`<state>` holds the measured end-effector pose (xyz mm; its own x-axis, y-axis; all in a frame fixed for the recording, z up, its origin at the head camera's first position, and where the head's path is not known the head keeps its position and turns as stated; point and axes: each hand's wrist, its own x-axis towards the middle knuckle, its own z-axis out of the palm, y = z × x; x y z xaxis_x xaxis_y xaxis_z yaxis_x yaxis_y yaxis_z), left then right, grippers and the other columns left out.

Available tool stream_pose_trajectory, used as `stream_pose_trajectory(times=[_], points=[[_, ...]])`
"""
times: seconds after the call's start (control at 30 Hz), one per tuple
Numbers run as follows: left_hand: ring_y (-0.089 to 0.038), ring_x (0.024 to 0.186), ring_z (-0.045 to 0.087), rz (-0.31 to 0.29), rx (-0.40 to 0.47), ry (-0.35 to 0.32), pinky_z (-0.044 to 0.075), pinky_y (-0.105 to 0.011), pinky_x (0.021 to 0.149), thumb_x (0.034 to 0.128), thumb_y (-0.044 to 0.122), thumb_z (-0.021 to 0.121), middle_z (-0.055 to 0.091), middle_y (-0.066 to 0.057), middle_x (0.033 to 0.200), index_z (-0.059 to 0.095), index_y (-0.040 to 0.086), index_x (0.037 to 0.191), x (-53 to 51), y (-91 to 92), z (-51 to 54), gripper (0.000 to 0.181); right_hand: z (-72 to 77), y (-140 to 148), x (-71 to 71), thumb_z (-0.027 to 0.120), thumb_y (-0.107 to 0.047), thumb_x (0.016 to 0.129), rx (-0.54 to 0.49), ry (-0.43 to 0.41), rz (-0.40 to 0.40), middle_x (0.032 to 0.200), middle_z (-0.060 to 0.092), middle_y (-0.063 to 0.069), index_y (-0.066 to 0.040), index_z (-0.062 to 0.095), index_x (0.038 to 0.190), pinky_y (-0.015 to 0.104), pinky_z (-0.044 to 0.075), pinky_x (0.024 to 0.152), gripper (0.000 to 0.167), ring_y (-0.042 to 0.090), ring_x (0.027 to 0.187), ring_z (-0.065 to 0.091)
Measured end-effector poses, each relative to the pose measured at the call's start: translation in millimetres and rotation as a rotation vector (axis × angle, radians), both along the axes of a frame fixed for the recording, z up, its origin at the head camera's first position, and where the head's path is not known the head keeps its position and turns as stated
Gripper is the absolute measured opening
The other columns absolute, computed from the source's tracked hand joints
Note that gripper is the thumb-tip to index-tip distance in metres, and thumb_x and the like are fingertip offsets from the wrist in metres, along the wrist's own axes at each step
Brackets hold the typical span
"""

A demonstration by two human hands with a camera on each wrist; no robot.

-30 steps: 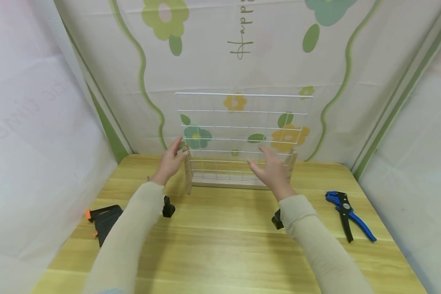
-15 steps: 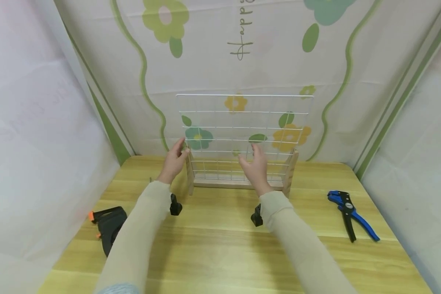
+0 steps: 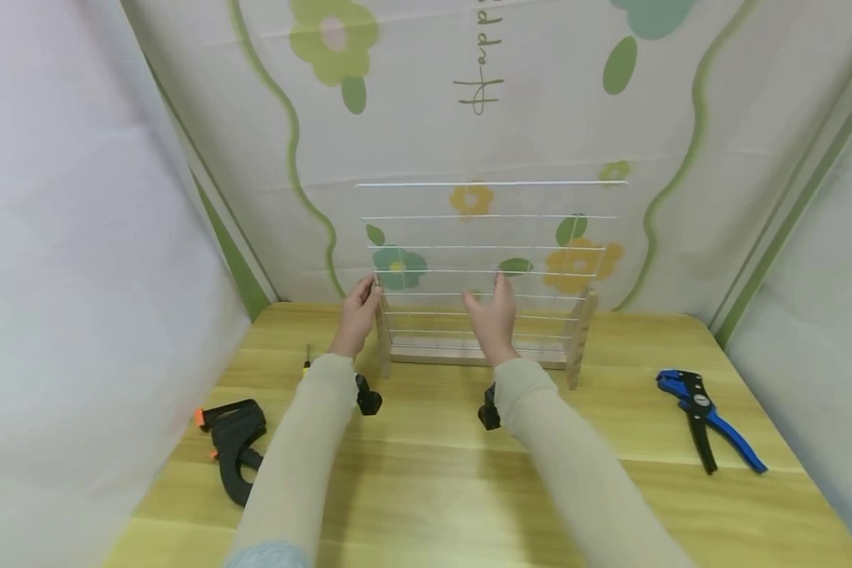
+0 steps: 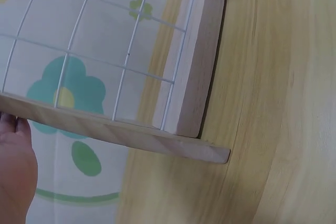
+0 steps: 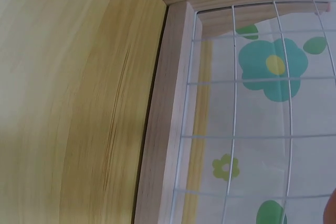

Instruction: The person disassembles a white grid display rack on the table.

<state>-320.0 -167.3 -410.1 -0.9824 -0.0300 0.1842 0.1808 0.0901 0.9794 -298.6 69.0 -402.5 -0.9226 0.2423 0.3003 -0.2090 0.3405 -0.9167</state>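
A white wire grid (image 3: pixel 483 247) stands upright in a pale wooden frame, which has a bottom bar (image 3: pixel 436 356) and two slanted side pieces. My left hand (image 3: pixel 356 319) grips the upper end of the left side piece (image 3: pixel 383 339). In the left wrist view that hand (image 4: pixel 17 169) reaches up behind the side piece (image 4: pixel 113 129), its fingertips partly hidden. My right hand (image 3: pixel 493 315) is held before the grid's middle, thumb and fingers apart, holding nothing. The right side piece (image 3: pixel 579 339) stands free of both hands.
On the wooden table (image 3: pixel 426 489), a black clamp (image 3: pixel 237 446) with orange tips lies left. A screwdriver (image 3: pixel 308 361) lies partly behind the left sleeve. Blue-and-black wire strippers (image 3: pixel 706 418) lie right. A flowered cloth (image 3: pixel 426 134) hangs behind the grid.
My right hand has moved left from near the right side piece to the grid's middle. My left fingers have closed in on the left side piece. The view has shifted slightly.
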Motion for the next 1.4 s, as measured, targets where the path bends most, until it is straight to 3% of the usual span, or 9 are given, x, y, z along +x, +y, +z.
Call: stream_pose_trajectory(times=[0.17, 0.37, 0.57, 0.77, 1.2, 1.4], points=[[-0.022, 0.139, 0.023, -0.005, -0.019, -0.045, 0.021, -0.035, 0.112, 0.0983, 0.031, 0.044, 0.026, -0.010, 0.151, 0.025, 0.007, 0.146, 6.3, -13.3, 0.3, 0.057, 5.0, -21, -2.0, 0.067, -0.030, 0.084, -0.001, -0.006, -0.046, 0.144, 0.035, 0.016, -0.001, 0.025, 0.143, 0.041, 0.029, 0.109, 0.078, 0.030, 0.132, 0.034], [-0.022, 0.140, 0.019, -0.039, -0.056, -0.071, 0.019, -0.035, 0.113, 0.0979, 0.037, 0.042, 0.021, -0.006, 0.153, 0.019, 0.011, 0.148, 8.0, -14.0, 2.6, 0.061, 5.6, -25, -4.0, 0.068, -0.037, 0.083, 0.133, -0.009, -0.126, 0.143, 0.036, 0.018, 0.000, 0.023, 0.143, 0.039, 0.032, 0.107, 0.084, 0.032, 0.129, 0.038], [-0.018, 0.140, 0.019, -0.020, -0.048, -0.114, 0.019, -0.033, 0.113, 0.0973, 0.039, 0.039, 0.021, 0.000, 0.153, 0.019, 0.017, 0.149, 13.5, -10.3, -3.2, 0.060, 1.4, -23, -1.7, 0.065, -0.042, 0.084, 0.244, -0.028, -0.155, 0.138, 0.041, 0.019, 0.002, 0.025, 0.141, 0.040, 0.036, 0.104, 0.083, 0.032, 0.125, 0.042], [-0.018, 0.140, 0.020, -0.005, 0.071, -0.098, 0.020, -0.033, 0.112, 0.0977, 0.035, 0.039, 0.021, -0.003, 0.153, 0.019, 0.017, 0.148, 14.9, -5.8, -7.4, 0.058, -3.3, -23, -1.2, 0.064, -0.041, 0.085, 0.298, 0.023, -0.185, 0.125, 0.050, 0.021, 0.004, 0.032, 0.134, 0.042, 0.043, 0.096, 0.074, 0.033, 0.113, 0.051], [-0.017, 0.137, 0.027, -0.009, 0.086, -0.087, 0.023, -0.031, 0.111, 0.0972, 0.029, 0.046, 0.031, -0.004, 0.149, 0.029, 0.015, 0.145, 13.8, -11.0, -9.1, 0.053, -5.5, -21, 1.9, 0.066, -0.040, 0.084, 0.333, 0.070, -0.208, 0.114, 0.055, 0.019, 0.003, 0.040, 0.125, 0.042, 0.047, 0.088, 0.065, 0.033, 0.101, 0.055], [-0.020, 0.135, 0.032, -0.038, 0.103, -0.073, 0.026, -0.032, 0.110, 0.0967, 0.019, 0.048, 0.034, -0.012, 0.147, 0.032, 0.006, 0.143, 17.1, -22.0, -12.8, 0.051, -9.7, -24, 5.7, 0.065, -0.041, 0.084, 0.316, 0.070, -0.203, 0.115, 0.055, 0.018, 0.002, 0.040, 0.125, 0.042, 0.047, 0.087, 0.065, 0.033, 0.102, 0.056]])
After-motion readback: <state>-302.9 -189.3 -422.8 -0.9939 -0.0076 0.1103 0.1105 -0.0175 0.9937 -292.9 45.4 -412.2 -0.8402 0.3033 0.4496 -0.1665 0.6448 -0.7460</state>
